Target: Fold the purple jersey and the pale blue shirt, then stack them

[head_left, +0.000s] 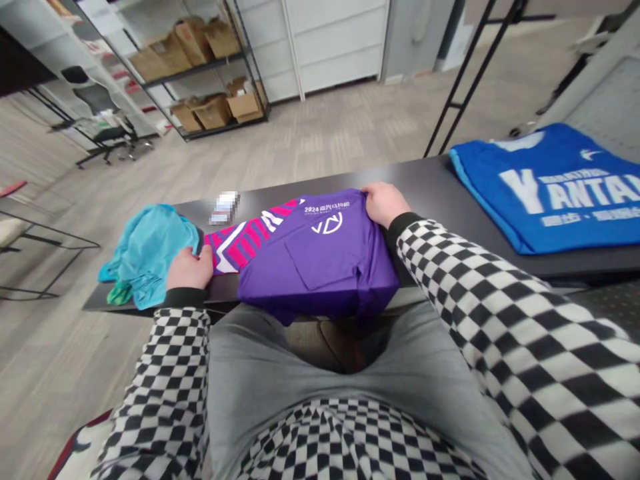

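Note:
A purple T-shirt point(320, 247) with white print lies across the dark table and drapes over its near edge. My left hand point(191, 268) is closed on the end of its pink, white and purple patterned sleeve, at the left. At the shirt's upper right corner, my right hand point(385, 203) pinches the purple fabric. The cloth is spread between both hands, with a fold line and some wrinkles near its middle. Just left of my left hand lies a crumpled light-blue garment point(150, 243) with a green bit at its lower edge.
Folded blue shirts point(560, 187) with white lettering lie on the right of the table point(425, 180). A small blurred-out object point(224, 207) rests near the far edge. Beyond stand a shelf point(205, 73) with cardboard boxes, an office chair point(97, 110) and a black metal frame point(463, 87).

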`<state>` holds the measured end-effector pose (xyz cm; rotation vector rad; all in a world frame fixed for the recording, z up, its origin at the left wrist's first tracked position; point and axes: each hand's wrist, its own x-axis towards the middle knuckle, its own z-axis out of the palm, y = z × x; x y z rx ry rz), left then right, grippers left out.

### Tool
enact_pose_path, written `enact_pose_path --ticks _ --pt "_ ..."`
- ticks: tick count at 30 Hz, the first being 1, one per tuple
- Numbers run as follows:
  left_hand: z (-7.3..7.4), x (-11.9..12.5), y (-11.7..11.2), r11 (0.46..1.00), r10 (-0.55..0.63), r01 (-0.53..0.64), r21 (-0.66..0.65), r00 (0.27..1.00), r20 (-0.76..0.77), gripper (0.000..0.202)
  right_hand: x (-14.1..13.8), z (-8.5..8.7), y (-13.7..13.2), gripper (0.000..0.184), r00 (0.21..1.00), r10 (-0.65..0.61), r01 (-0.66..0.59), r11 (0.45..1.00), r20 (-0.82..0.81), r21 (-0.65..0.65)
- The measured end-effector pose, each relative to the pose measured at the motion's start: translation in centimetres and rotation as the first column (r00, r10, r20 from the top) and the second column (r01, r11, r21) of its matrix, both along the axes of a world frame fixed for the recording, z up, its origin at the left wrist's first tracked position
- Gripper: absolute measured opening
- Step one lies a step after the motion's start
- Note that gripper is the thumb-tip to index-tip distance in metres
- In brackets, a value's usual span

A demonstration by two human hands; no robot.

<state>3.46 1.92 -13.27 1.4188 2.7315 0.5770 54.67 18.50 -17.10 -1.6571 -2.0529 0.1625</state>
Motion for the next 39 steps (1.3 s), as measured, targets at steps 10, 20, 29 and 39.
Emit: enact_pose_path --ticks 10,20,29,39 --pt "1.4 -2.8 4.0 0.976 -0.065 0.071 -0.207 0.997 0.035 0.033 -0.2 0.3 -0.3 0.046 1.000 -0.017 0.017 1.000 0.013 -0.011" --pt "5.7 2.5 2.3 0.943 -0.200 -0.030 0.332 0.748 0.633 0.037 -0.4 0.4 -0.3 0.045 1.000 -0.007 0.007 1.000 0.002 -0.019" --pt "7.7 18.0 4.1 0.673 -0.740 0.297 0.678 0.293 0.606 0.046 -0.3 0.4 -0.3 0.046 1.000 -0.009 0.009 1.000 0.019 -0.016" --pt "3.2 22.3 3.4 0.633 -0.706 0.594 0.496 0.180 0.685 0.046 -0.3 0.2 -0.3 0.048 1.000 -0.009 0.009 1.000 0.030 -0.004"
